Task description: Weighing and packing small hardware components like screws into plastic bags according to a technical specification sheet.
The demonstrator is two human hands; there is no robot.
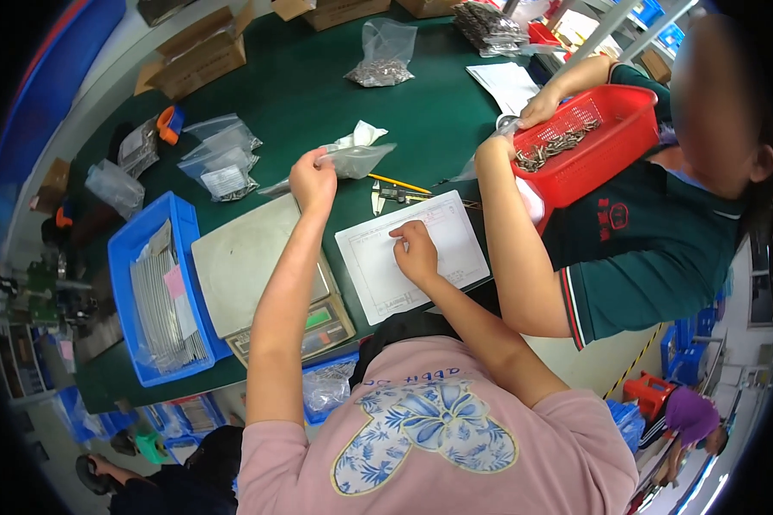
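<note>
My left hand [314,182] is closed on a clear plastic bag [356,160], held up over the table beyond the scale; a white crumpled piece shows behind the bag. What the bag contains is hard to make out. Over a white sheet with a printed line drawing [369,275], my right hand [416,252] has its index finger stretched out toward the paper, the other fingers curled, nothing in it. Beyond the sheet lie a caliper [395,196] and a yellow pencil [401,184]. Left of the sheet stands a flat-topped weighing scale [247,262].
At right a co-worker holds a red basket [605,129] of small metal parts and a bag. A blue tray [159,369] of thin strips stands left. Bagged parts [223,159], an orange tape dispenser [170,124], another bag [381,69] and cardboard boxes [199,64] occupy the green table.
</note>
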